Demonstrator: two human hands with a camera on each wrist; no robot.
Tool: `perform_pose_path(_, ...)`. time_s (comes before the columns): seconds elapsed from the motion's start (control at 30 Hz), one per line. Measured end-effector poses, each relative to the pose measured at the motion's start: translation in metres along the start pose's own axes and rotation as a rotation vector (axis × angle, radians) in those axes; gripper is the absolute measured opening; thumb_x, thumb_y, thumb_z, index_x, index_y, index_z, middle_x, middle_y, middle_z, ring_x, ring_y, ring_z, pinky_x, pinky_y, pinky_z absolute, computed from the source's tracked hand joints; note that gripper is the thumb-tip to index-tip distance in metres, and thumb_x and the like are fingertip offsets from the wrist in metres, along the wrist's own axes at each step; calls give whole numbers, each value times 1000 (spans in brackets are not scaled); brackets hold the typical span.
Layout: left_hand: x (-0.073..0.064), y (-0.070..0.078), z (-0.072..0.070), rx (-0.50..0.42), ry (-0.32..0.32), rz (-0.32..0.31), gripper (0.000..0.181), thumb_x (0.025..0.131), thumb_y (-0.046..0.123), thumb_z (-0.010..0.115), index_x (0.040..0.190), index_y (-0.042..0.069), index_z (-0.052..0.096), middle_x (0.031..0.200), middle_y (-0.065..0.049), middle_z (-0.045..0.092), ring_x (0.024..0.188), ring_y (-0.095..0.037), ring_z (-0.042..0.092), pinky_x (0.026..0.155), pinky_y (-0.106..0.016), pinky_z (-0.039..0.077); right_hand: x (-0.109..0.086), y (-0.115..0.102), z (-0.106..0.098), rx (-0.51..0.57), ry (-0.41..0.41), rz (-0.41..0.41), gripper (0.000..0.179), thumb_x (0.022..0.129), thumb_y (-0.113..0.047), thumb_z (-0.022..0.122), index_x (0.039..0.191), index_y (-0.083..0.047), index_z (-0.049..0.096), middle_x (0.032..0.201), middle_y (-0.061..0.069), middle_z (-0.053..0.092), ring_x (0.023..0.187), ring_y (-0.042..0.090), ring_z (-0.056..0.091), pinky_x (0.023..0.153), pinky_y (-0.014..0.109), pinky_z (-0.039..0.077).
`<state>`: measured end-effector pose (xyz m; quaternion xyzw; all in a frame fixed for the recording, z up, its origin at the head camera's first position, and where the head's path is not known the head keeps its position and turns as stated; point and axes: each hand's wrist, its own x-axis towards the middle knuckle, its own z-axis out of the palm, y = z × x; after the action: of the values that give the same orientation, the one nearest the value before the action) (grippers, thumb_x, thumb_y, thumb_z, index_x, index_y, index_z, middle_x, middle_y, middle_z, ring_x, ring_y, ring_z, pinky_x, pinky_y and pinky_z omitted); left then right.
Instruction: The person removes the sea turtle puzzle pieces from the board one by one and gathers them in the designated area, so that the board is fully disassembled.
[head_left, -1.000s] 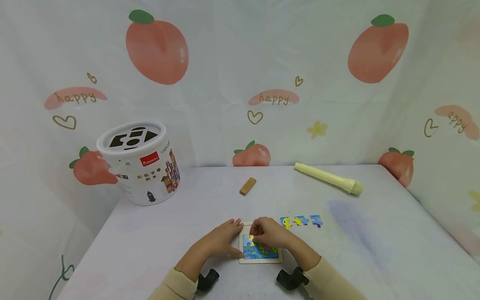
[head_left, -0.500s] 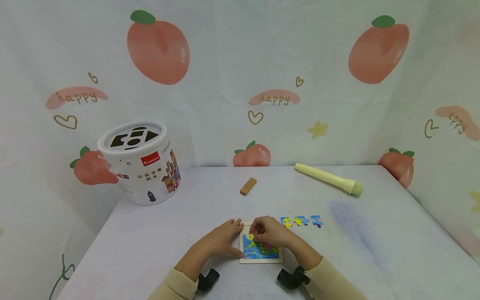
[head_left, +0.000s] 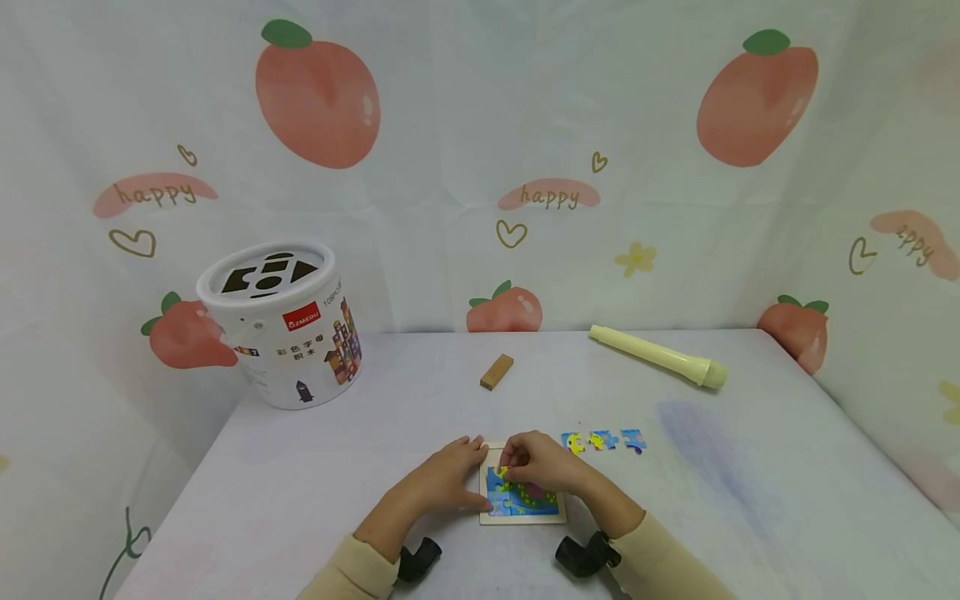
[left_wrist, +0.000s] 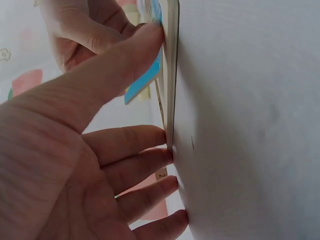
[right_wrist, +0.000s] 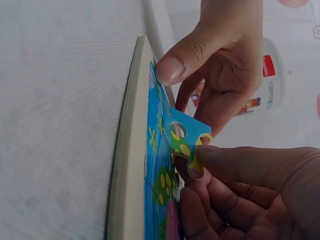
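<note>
With the left hand (head_left: 447, 479) bracing the rectangular pale-wood tray (head_left: 522, 521), fingers extended, the right hand (head_left: 545, 463) pinches a tilted blue-and-yellow jigsaw piece (right_wrist: 193, 126), whose apparent fitting calls for levelling.

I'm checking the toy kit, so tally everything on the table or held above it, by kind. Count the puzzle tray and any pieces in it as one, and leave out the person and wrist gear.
Bucket: 1
Wooden block: 1
Yellow tube: 1
Puzzle tray: 1
Loose puzzle pieces: 3
Held puzzle piece: 1
Total: 8
</note>
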<state>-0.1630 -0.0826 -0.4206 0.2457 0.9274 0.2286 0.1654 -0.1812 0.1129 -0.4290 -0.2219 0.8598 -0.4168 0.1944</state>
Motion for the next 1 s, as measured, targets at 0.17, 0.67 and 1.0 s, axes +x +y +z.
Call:
perform_pose_path(0.17, 1, 2, 1, 27, 22, -5, 77, 74, 37, 77, 135, 0, 47, 145, -15, 41, 136, -34, 33, 108, -50, 33, 1, 0, 0, 8, -2, -6, 6, 86, -8, 65, 87, -4, 62, 74, -1, 57, 69, 10, 50, 61, 18, 44)
perform_pose_path(0.67, 1, 6, 1, 32, 22, -33, 76, 74, 34, 77, 134, 0, 48, 145, -16, 41, 136, -35, 33, 108, -50, 33, 2, 2, 0, 86, -8, 13, 5, 86, -7, 65, 87, -3, 62, 75, -1, 59, 69, 10, 52, 63, 18, 45)
perform_pose_path(1.0, 3, 6, 3, 50, 23, -40, 75, 74, 34, 78, 134, 0, 48, 145, -15, 41, 136, -34, 34, 107, -49, 34, 1, 2, -1, 187, -34, 33, 8, 87, -6, 62, 91, 1, 62, 73, 0, 59, 64, 10, 54, 59, 20, 48)
